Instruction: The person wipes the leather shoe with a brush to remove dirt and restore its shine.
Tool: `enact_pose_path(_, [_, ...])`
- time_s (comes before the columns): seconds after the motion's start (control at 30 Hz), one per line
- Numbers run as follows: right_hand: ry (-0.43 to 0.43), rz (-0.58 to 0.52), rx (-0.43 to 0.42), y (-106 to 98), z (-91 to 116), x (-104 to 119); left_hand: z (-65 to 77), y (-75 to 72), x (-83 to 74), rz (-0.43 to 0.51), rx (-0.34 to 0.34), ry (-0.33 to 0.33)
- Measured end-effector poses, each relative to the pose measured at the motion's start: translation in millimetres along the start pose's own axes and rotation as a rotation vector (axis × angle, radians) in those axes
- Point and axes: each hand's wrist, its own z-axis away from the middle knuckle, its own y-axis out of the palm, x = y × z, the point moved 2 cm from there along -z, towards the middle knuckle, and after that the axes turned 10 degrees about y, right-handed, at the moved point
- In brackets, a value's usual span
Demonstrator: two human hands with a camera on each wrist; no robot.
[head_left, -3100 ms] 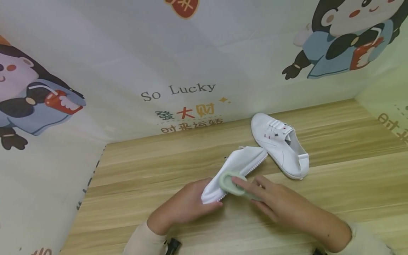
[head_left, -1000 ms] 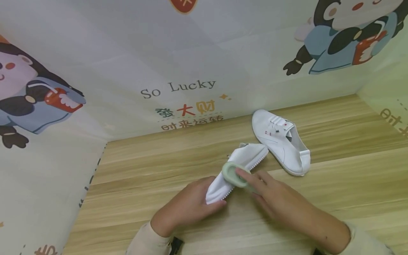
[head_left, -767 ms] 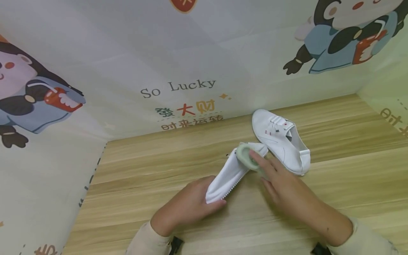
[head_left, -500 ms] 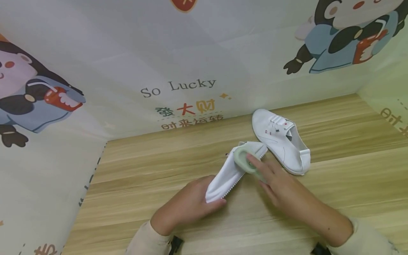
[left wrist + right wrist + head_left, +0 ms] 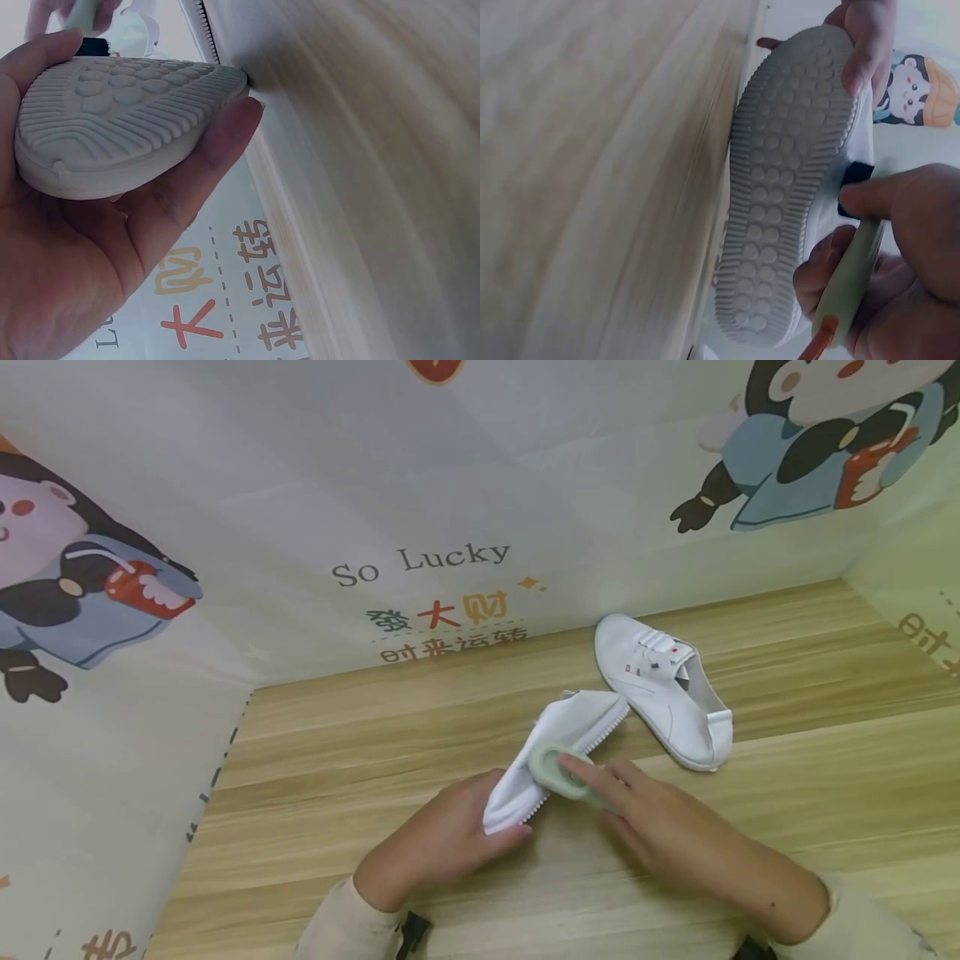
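Observation:
My left hand (image 5: pixel 450 835) grips a white shoe (image 5: pixel 581 718) by its toe end. The shoe stands tilted on its side, and its studded sole (image 5: pixel 780 172) shows in the right wrist view. In my right hand (image 5: pixel 652 818) is a pale green brush (image 5: pixel 555 770), index finger laid along its back. Dark bristles (image 5: pixel 855 180) press against the shoe's upper near the sole edge. An orange loop (image 5: pixel 822 339) hangs from the brush handle. The left wrist view shows my thumb and fingers round the toe, with ridged rubber (image 5: pixel 127 105) facing the camera.
A second white shoe (image 5: pixel 663 693) lies upright at the back right, close to the heel of the held one. A wood-grain tabletop (image 5: pixel 315 752) runs beneath, bounded by a printed cloth wall (image 5: pixel 420 485) at the back and sides.
The brush slid up toward the shoe's heel, then came back down toward the toe along the upper. My left hand and the held shoe have stayed nearly still over the last second.

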Motion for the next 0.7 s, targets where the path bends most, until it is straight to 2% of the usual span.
enact_pose_path(0.13, [0.093, 0.032, -0.035, -2.7, -1.9, -7.2, 0.6, 0.7, -0.2, -0.005, -0.001, -0.018])
enact_pose_path(0.23, [0.146, 0.014, -0.071, -3.9, -4.3, -12.3, 1.8, 3.2, -4.7, -0.030, -0.007, -0.048])
enact_pose_path(0.43, [0.221, -0.035, -0.089, -7.1, -6.9, -17.2, 2.3, 14.2, -23.3, -0.221, -0.046, -0.065])
enact_pose_path(0.6, [0.231, -0.099, -0.055, -6.9, -7.0, -18.6, 3.6, 28.5, -43.0, -0.382, -0.078, -0.056])
enact_pose_path(0.7, [0.231, -0.164, -0.016, -5.0, -7.8, -18.9, 3.6, 35.6, -49.3, -0.447, -0.090, -0.061])
